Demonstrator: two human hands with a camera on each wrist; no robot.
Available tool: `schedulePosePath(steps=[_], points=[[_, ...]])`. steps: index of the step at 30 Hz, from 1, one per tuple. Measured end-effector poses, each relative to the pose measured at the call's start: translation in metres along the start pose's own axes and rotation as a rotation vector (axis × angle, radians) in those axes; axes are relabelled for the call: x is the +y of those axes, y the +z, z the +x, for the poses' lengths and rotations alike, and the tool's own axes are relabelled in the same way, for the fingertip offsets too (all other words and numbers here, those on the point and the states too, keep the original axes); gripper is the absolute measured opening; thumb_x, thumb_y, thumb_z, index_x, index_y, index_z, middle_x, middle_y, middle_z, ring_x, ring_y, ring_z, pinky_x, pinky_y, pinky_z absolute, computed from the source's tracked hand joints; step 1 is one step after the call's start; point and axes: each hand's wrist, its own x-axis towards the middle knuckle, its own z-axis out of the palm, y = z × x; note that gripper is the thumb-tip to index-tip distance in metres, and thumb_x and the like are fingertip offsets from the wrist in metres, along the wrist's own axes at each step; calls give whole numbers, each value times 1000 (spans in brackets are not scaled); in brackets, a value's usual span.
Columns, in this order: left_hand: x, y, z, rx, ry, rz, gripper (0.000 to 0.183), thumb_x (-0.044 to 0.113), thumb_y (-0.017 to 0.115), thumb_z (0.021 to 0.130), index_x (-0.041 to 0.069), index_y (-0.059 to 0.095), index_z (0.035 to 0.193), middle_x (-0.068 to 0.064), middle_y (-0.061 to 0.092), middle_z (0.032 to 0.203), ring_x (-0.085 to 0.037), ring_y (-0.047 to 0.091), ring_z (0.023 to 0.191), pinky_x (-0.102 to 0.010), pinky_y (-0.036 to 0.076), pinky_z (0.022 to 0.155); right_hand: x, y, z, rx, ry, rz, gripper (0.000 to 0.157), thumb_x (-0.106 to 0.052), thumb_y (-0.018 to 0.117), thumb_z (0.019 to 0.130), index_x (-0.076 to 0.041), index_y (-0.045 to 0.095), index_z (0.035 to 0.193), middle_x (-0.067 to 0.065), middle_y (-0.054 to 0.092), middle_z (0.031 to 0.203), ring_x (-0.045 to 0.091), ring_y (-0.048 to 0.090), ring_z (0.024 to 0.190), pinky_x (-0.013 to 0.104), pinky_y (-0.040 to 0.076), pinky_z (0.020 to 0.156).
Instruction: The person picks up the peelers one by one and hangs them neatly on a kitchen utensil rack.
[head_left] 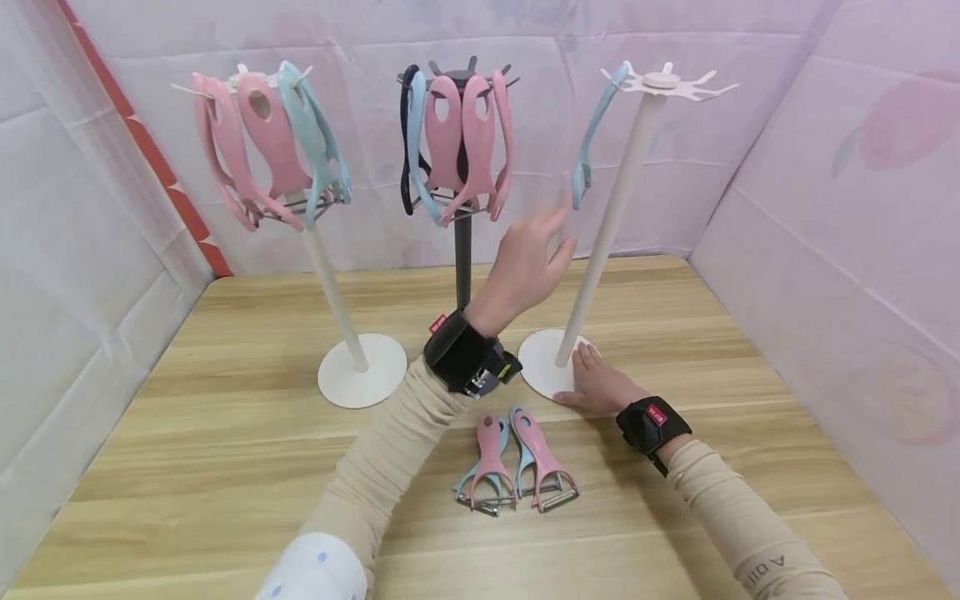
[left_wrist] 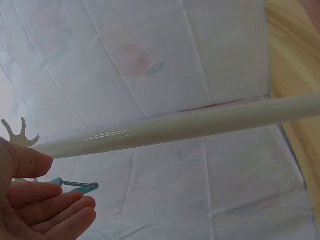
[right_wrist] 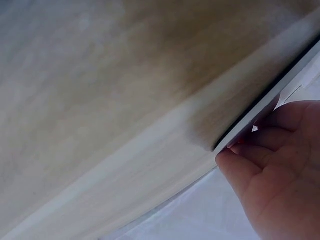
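My left hand (head_left: 525, 262) is raised beside the right-hand white stand (head_left: 615, 208), fingers loosely bent and holding nothing. Just above its fingertips a light blue peeler (head_left: 592, 142) hangs from a hook of that stand. In the left wrist view, the peeler's blade end (left_wrist: 80, 187) shows past the fingers, below the white pole (left_wrist: 175, 130). My right hand (head_left: 603, 385) rests on the stand's round base (head_left: 536, 358), fingers spread on its top. The right wrist view shows the thumb at the base's rim (right_wrist: 260, 107); the fingertips are partly hidden.
Several pink and blue peelers (head_left: 491, 450) lie overlapped on the wooden table (head_left: 225, 467), in front of the stands. A white stand (head_left: 330, 275) at left and a dark stand (head_left: 463, 250) in the middle carry several hanging peelers. Cloth walls enclose the back and sides.
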Motion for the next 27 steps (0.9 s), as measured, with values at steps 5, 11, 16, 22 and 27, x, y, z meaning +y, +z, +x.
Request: schedulePosePath(steps=[5, 11, 16, 22, 27], points=[[-4, -1, -27, -72, -55, 8, 19, 9, 53, 89, 1, 68, 97, -9, 68, 92, -18, 62, 87, -24, 46, 77, 1, -1, 1, -3, 3, -8, 87, -41, 56, 88, 26, 20, 129, 43, 13, 137, 50, 12, 129, 50, 17, 105], [-19, 1, -75, -385, -276, 89, 22, 22, 57, 89, 5, 67, 98, -3, 64, 84, -13, 59, 73, -24, 47, 63, 0, -3, 1, 15, 7, -12, 87, -41, 56, 88, 26, 20, 129, 43, 13, 136, 51, 13, 128, 51, 18, 105], [-36, 15, -121, -608, -401, 210, 28, 34, 60, 87, 6, 63, 88, 2, 54, 67, -10, 49, 55, -25, 41, 49, -2, -4, -1, 18, 7, -12, 86, -41, 56, 88, 26, 21, 129, 43, 14, 136, 51, 14, 128, 51, 18, 105], [-34, 27, -162, -688, -404, 306, 37, 45, 65, 79, 10, 56, 72, 3, 45, 61, -12, 46, 53, -28, 38, 45, -3, -1, -2, 7, -3, -6, 87, -42, 56, 88, 26, 20, 129, 43, 13, 136, 51, 13, 128, 51, 18, 105], [-28, 35, -179, -697, -332, 286, 45, 40, 67, 78, 17, 41, 50, 7, 33, 52, -7, 36, 45, -22, 24, 38, -3, -2, -3, 9, -6, -4, 88, -43, 55, 88, 26, 20, 129, 44, 13, 136, 51, 13, 128, 51, 18, 105]])
